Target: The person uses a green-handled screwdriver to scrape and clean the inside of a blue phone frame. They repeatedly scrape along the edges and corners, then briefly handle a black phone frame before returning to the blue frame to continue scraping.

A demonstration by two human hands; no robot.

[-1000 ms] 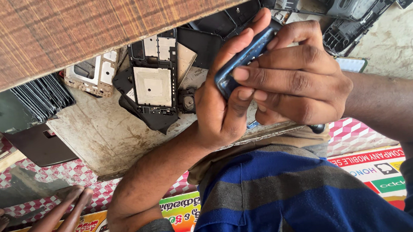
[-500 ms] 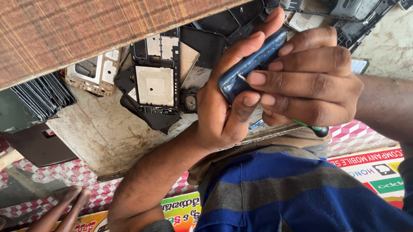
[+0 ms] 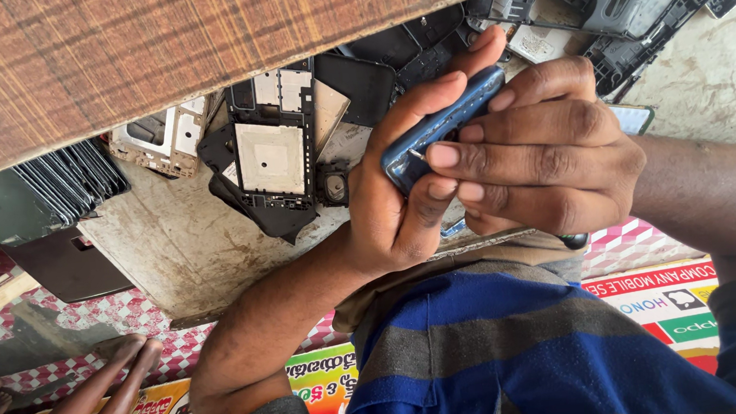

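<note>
A small blue phone (image 3: 443,127), smooth and long with round corners, is held tight by both hands above a rough, scratched grey work surface (image 3: 172,246). The left hand (image 3: 403,204) is curled around it from below, thumb pressed on its end. The right hand (image 3: 550,160) is closed over its side, fingers bent. Flat black plastic phone frames (image 3: 270,153) are piled behind, under a brown wooden board (image 3: 150,48).

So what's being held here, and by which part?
A slim blue phone, held in both hands. The left hand wraps around its back and lower end. The right hand presses its fingers on the long side edge.
</note>
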